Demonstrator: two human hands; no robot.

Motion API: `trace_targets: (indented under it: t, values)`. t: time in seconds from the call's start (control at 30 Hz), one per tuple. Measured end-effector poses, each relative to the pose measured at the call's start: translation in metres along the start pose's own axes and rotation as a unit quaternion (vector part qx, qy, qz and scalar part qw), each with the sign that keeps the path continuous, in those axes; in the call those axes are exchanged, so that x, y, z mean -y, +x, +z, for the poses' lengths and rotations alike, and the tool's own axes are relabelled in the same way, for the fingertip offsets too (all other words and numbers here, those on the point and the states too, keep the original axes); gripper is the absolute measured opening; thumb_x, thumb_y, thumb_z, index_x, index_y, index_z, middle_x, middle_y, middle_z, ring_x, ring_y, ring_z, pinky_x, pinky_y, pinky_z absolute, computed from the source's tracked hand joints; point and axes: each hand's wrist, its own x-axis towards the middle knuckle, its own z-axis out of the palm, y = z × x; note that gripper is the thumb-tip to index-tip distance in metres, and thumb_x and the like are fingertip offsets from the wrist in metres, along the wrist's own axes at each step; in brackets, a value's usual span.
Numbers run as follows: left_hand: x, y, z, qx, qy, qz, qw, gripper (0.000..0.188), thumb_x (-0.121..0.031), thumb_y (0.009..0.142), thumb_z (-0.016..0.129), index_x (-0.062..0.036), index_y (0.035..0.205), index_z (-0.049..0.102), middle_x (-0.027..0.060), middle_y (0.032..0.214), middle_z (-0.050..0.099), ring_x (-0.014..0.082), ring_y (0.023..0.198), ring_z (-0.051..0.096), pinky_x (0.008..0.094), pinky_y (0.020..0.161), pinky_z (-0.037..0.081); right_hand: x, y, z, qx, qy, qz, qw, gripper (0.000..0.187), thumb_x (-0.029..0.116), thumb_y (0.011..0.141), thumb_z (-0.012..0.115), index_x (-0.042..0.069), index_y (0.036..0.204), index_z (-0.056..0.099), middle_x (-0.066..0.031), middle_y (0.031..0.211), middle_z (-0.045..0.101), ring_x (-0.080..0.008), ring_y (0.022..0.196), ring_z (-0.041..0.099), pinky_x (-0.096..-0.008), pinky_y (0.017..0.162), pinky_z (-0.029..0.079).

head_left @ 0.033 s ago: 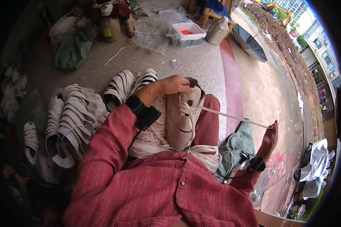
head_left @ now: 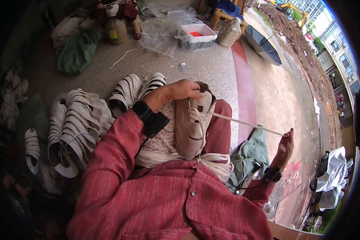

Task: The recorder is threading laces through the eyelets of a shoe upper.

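Note:
A white and beige sneaker (head_left: 185, 136) rests on my lap, its toe toward my body and its opening facing away. My left hand (head_left: 184, 89) is closed over the ankle end of the shoe, the fingers gripping near the tongue (head_left: 204, 105). Out to the right, my right hand (head_left: 284, 149) pinches a flat white shoelace (head_left: 248, 123). That lace runs taut from the eyelets to my fingertips. Another length of lace hangs loose over the toe and down to a bundle of white laces (head_left: 218, 166) across my lap.
Nested stacks of white shoe uppers (head_left: 78, 124) stand on the floor at my left. A green cloth (head_left: 250, 154) lies by my right knee. Farther off are a white basin (head_left: 196, 32), a plastic jug (head_left: 229, 33), an umbrella (head_left: 264, 46) and another person's leg (head_left: 136, 26).

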Motion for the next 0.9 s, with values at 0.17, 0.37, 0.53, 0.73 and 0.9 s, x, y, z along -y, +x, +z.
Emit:
trace_targets:
  t: [0.17,0.37,0.53,0.73,0.9]
  values:
    - [0.004,0.001,-0.006,0.015,0.004,-0.006,1.000,0.031,-0.024,0.091,0.064,0.0001,0.110,0.065,-0.0001,0.099,0.064,0.0073,0.090,0.055,0.0235,0.082,0.044,0.003,0.007,-0.013,0.023,0.072,0.085,0.994,0.028,0.005,0.095,0.056,-0.003,0.121,0.055,-0.0010,0.088,0.058,-0.0035,0.060,0.047,-0.0176,0.049,0.037]
    - [-0.002,-0.004,-0.006,0.040,-0.007,-0.002,0.999,0.040,-0.020,0.087,0.067,0.0029,0.119,0.060,0.0037,0.109,0.064,0.0098,0.098,0.057,0.0242,0.089,0.043,-0.036,-0.084,0.138,0.081,-0.272,0.064,0.957,0.019,0.009,0.094,0.059,0.001,0.108,0.067,0.0023,0.072,0.057,-0.0021,0.050,0.039,-0.0176,0.045,0.029]
    - [0.004,0.000,-0.006,0.035,0.001,-0.014,0.999,0.040,-0.020,0.088,0.066,0.0033,0.120,0.059,0.0040,0.110,0.064,0.0099,0.099,0.057,0.0235,0.090,0.043,-0.093,-0.128,0.195,0.379,-0.371,-0.095,0.843,0.014,0.000,0.087,0.064,0.000,0.100,0.068,-0.0005,0.084,0.061,-0.0090,0.078,0.058,-0.0219,0.064,0.046]
    - [0.005,-0.003,-0.003,0.034,-0.048,0.000,0.998,0.036,-0.021,0.090,0.065,0.0028,0.117,0.060,0.0024,0.105,0.064,0.0082,0.094,0.056,0.0219,0.085,0.043,-0.111,-0.149,0.232,0.422,-0.412,-0.141,0.795,0.014,0.000,0.080,0.068,0.005,0.093,0.070,-0.0083,0.090,0.064,-0.0236,0.081,0.063,-0.0309,0.068,0.050]
    - [0.005,-0.005,-0.009,0.051,-0.050,0.007,0.997,0.042,-0.019,0.091,0.063,0.0047,0.125,0.055,0.0039,0.112,0.063,0.0093,0.100,0.057,0.0233,0.090,0.044,-0.108,-0.151,0.238,0.428,-0.502,-0.249,0.709,0.009,0.008,0.076,0.070,0.010,0.084,0.068,-0.0059,0.085,0.061,-0.0266,0.082,0.061,-0.0369,0.068,0.049]
